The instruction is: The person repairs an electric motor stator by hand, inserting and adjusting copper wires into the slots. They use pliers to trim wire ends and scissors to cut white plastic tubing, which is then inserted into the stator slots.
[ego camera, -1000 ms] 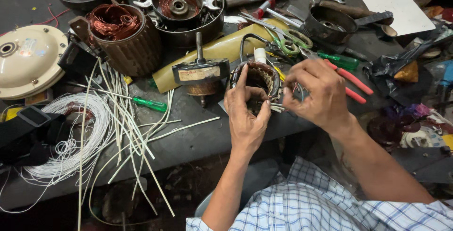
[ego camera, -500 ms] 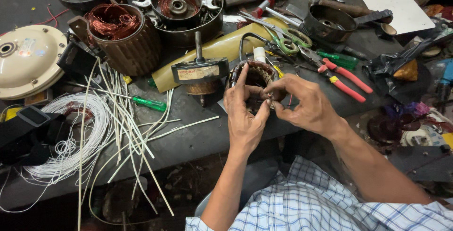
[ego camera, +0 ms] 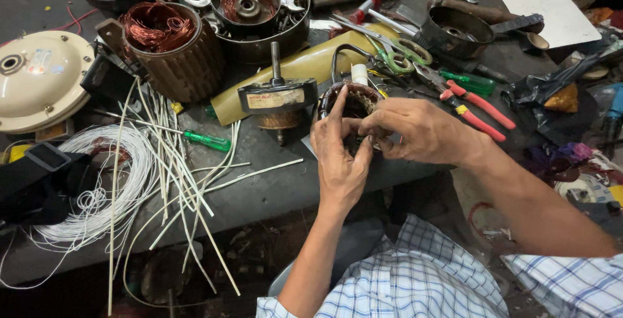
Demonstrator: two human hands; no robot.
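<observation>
Right hand (ego camera: 425,130) swung in from the pliers (ego camera: 477,100) side, now pinching at stator (ego camera: 354,100) rim; left hand (ego camera: 341,152) cupping stator near tabletop (ego camera: 272,188) front edge. Winding work resumed.

dark workbench (ego camera: 272,188) | cluttered top | dim, littered floor (ego camera: 246,253) beneath

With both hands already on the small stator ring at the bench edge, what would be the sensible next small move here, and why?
Probably keep the left hand steadying the stator ring while the right hand works its fingertips along the inner winding. Both hands meet at the ring's near rim, and no tool is held; the pliers lie apart on the bench.
</observation>
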